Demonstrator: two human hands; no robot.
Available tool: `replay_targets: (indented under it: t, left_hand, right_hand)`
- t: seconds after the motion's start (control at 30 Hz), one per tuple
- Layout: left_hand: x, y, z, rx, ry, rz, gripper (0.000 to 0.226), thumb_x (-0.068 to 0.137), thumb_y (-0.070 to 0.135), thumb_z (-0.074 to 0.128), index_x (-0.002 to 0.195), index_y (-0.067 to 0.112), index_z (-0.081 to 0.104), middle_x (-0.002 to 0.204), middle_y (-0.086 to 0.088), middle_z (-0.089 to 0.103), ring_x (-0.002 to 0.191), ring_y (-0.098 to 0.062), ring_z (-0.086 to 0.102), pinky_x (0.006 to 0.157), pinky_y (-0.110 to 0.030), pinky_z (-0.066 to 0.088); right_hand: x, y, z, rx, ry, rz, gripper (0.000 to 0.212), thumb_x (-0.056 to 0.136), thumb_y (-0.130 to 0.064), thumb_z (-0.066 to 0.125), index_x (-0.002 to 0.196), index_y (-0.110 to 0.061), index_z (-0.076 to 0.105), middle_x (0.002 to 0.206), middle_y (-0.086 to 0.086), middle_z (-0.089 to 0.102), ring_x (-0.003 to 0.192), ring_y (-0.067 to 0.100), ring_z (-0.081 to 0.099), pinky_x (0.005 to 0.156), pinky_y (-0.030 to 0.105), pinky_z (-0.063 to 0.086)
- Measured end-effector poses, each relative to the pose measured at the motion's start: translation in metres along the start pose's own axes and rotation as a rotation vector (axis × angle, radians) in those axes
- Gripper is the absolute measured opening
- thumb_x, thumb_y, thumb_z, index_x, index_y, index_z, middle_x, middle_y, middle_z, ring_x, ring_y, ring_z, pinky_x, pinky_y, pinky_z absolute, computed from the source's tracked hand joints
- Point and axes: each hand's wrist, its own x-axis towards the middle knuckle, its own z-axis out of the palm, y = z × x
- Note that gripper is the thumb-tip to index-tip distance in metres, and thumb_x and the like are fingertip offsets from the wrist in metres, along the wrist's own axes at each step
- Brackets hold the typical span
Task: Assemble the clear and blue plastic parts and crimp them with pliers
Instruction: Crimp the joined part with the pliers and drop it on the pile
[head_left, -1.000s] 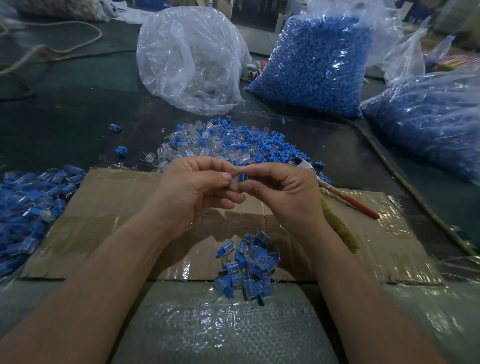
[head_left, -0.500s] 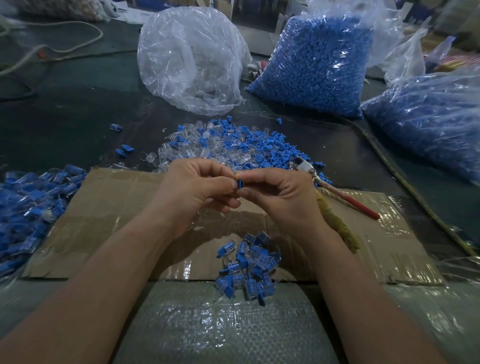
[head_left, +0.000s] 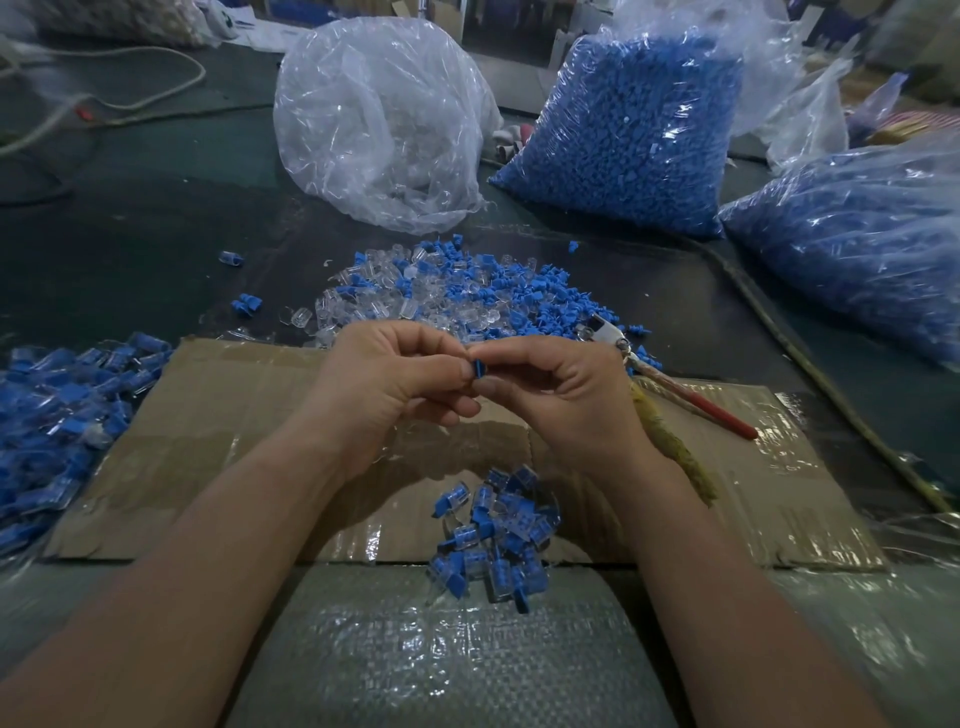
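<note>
My left hand (head_left: 384, 379) and my right hand (head_left: 561, 395) meet fingertip to fingertip above a cardboard sheet (head_left: 208, 426). Between the fingertips sits a small blue plastic part (head_left: 478, 368); any clear part with it is hidden by the fingers. Behind the hands lies a loose heap of clear and blue parts (head_left: 457, 296). Pliers (head_left: 670, 387) with red handles rest on the cardboard to the right of my right hand. A small pile of joined clear-and-blue pieces (head_left: 493, 545) lies below the hands.
A large mound of joined pieces (head_left: 57, 415) lies at the left edge. At the back stand a nearly empty clear bag (head_left: 384, 119) and a bag of blue parts (head_left: 634, 130); another blue-filled bag (head_left: 857, 244) is at right. A cord (head_left: 810, 364) crosses the right side.
Both hands have dipped slightly and stayed together. The blue part between the fingertips shows a little more than before.
</note>
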Motion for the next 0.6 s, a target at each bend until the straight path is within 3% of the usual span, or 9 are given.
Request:
replay_targets:
  t: [0.1,0.17,0.2,0.3,0.37,0.5,0.6]
  left_hand:
    - [0.001,-0.001,-0.001,-0.035,0.017,0.002,0.015,0.056,0.009,0.068,0.069,0.003,0.062,0.059,-0.012,0.067,0.048,-0.017,0.064,0.043,-0.018,0.050]
    - [0.002,-0.001,-0.002,-0.050,0.038,0.010,0.016,0.056,0.009,0.067,0.070,0.002,0.062,0.061,-0.013,0.068,0.049,-0.017,0.064,0.043,-0.018,0.050]
    - [0.002,-0.001,-0.003,-0.052,0.044,0.013,0.017,0.057,0.009,0.067,0.071,0.002,0.062,0.061,-0.013,0.068,0.050,-0.017,0.065,0.044,-0.018,0.050]
    - [0.002,-0.001,-0.003,-0.057,0.050,0.021,0.017,0.057,0.009,0.067,0.072,0.002,0.061,0.062,-0.012,0.068,0.051,-0.017,0.065,0.044,-0.018,0.050]
    - [0.002,-0.001,-0.004,-0.060,0.055,0.026,0.019,0.057,0.009,0.066,0.073,0.001,0.061,0.062,-0.012,0.068,0.051,-0.016,0.065,0.045,-0.018,0.050]
    - [0.002,0.000,-0.005,-0.056,0.058,0.024,0.020,0.058,0.010,0.066,0.075,0.000,0.061,0.062,-0.011,0.068,0.051,-0.016,0.065,0.045,-0.018,0.050]
    - [0.002,0.000,-0.004,-0.048,0.054,0.026,0.022,0.058,0.011,0.065,0.076,0.000,0.060,0.062,-0.010,0.068,0.052,-0.015,0.065,0.046,-0.017,0.050]
  right_hand:
    - [0.002,-0.002,-0.011,-0.110,0.060,0.169,0.039,0.068,-0.034,0.071,0.106,-0.034,0.061,0.092,-0.021,0.062,0.091,-0.001,0.062,0.083,0.013,0.049]
    - [0.004,0.001,-0.028,-0.261,0.177,0.285,0.048,0.068,-0.037,0.074,0.114,-0.030,0.060,0.098,-0.022,0.060,0.093,-0.004,0.057,0.080,0.001,0.039]
    - [0.005,0.004,-0.038,-0.360,0.212,0.352,0.052,0.070,-0.035,0.076,0.119,-0.026,0.059,0.104,-0.018,0.060,0.096,-0.003,0.054,0.079,0.001,0.036]
    - [0.002,0.014,-0.067,-0.581,0.172,0.623,0.071,0.070,-0.043,0.074,0.133,-0.022,0.047,0.132,-0.002,0.052,0.117,0.014,0.047,0.088,0.022,0.030]
    - [-0.003,0.018,-0.078,-0.616,0.059,0.812,0.085,0.067,-0.049,0.074,0.139,-0.023,0.038,0.141,0.001,0.042,0.125,0.020,0.040,0.093,0.030,0.032]
    - [-0.009,0.018,-0.088,-0.668,-0.165,1.001,0.096,0.061,-0.049,0.079,0.140,-0.020,0.034,0.140,0.004,0.040,0.115,0.020,0.042,0.086,0.030,0.031]
    - [-0.008,0.019,-0.089,-0.704,-0.147,1.016,0.090,0.061,-0.043,0.081,0.137,-0.019,0.040,0.134,0.006,0.041,0.111,0.020,0.042,0.082,0.030,0.032]
